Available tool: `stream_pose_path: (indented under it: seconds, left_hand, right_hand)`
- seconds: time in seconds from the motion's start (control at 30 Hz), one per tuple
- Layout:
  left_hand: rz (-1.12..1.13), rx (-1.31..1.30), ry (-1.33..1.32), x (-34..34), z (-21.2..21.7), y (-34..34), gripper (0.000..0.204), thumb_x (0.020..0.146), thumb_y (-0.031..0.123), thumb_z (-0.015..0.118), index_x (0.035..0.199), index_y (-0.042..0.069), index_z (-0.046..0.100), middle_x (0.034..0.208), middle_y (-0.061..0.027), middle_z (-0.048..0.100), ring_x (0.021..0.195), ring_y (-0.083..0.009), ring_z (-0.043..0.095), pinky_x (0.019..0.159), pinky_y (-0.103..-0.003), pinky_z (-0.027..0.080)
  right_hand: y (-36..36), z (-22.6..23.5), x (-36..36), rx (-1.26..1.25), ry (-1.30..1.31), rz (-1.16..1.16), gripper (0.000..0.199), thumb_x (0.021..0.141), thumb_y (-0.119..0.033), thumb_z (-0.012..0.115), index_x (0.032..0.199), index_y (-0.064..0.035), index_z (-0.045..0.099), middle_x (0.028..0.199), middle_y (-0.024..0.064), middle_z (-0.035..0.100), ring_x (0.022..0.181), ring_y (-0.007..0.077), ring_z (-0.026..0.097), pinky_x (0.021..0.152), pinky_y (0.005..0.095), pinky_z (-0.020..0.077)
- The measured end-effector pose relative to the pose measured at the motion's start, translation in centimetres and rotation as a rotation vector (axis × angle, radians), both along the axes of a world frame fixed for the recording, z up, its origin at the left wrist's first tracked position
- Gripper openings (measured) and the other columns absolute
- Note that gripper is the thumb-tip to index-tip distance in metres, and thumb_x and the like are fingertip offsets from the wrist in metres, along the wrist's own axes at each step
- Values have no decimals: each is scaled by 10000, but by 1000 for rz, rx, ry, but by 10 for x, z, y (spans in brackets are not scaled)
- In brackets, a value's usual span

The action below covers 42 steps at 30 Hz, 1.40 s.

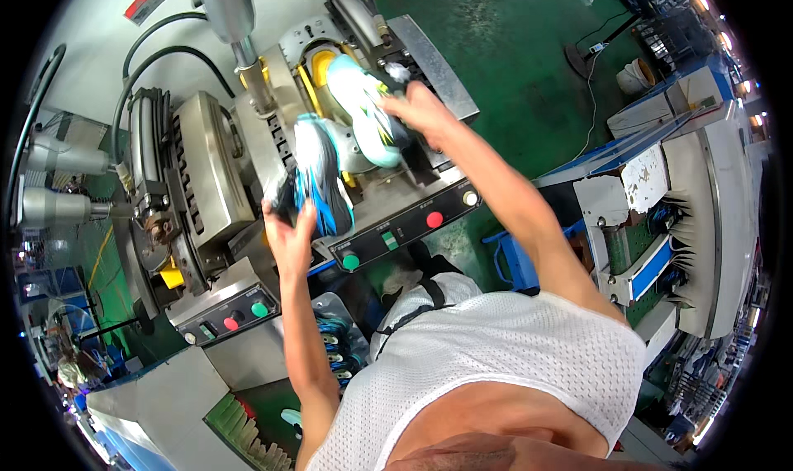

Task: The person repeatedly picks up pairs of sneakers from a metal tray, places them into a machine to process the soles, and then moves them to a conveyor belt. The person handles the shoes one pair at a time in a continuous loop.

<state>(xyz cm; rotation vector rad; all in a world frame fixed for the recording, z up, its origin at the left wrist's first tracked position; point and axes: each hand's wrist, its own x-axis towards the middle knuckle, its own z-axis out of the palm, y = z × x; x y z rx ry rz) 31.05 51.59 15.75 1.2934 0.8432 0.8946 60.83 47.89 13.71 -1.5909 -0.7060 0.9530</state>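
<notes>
Two sports shoes lie side by side over the press machine (388,203), their pale mint soles partly in view. The left shoe (320,174), white, blue and black, is held at its near left end by my left hand (289,233), thumb on one side and fingers on the other. My right hand (420,114) reaches from the right and grips the right shoe (363,112), which is white, mint and yellow-green. That shoe's far end is beside a yellow, rounded form (320,65) on the machine. My right fingertips are partly hidden against the shoe.
A control panel (405,223) with green, red and white buttons runs along the machine's front. A second press unit (206,170) with its own panel (227,312) stands left. Below are several blue-and-black shoes (334,339). A brush-edged machine (661,215) and blue stool (514,256) are right.
</notes>
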Motion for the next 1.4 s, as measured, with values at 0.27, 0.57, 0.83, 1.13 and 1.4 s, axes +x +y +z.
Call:
stream_pose_path:
  seconds: [0.27, 0.57, 0.83, 1.13, 1.4]
  left_hand:
    - [349, -222, 417, -253, -62, -227, 568, 809, 49, 700, 1294, -25, 414, 1225, -148, 538, 1097, -226, 534, 963, -350, 422]
    - [1251, -858, 941, -367, -134, -421, 941, 824, 253, 750, 1452, -136, 167, 1399, -319, 391, 1191, -324, 514, 949, -409, 451]
    - [1569, -799, 1097, -373, -205, -420, 602, 828, 267, 763, 1095, -120, 386, 1063, -281, 526, 899, -341, 574, 764, -466, 507]
    - [1587, -542, 829, -331, -154, -414, 594, 802, 193, 786, 1159, -175, 485, 1075, -280, 604, 976, -296, 595, 815, -455, 515]
    - [1764, -649, 815, -367, -188, -442, 518, 795, 184, 789, 1054, -137, 475, 1068, -248, 563, 915, -259, 567, 835, -419, 484]
  right_hand:
    - [223, -108, 13, -400, -951, 46, 549, 792, -309, 662, 1139, 110, 590, 1224, 281, 579, 1132, 357, 595, 955, 399, 480]
    - [214, -107, 25, -321, -1027, 278, 774, 837, -343, 662, 1229, 248, 350, 1172, 367, 563, 1102, 403, 602, 900, 423, 513]
    - [193, -132, -12, -232, -830, -59, 733, 776, -276, 784, 1187, 130, 332, 1209, 334, 503, 1110, 455, 561, 931, 456, 488]
    - [259, -126, 19, -4, -1106, -33, 260, 770, -278, 615, 881, -55, 690, 931, 244, 680, 874, 426, 660, 775, 512, 539]
    - [236, -127, 49, 4, -1422, 206, 638, 873, -523, 574, 1165, 44, 607, 1202, 285, 597, 1139, 415, 564, 956, 459, 451]
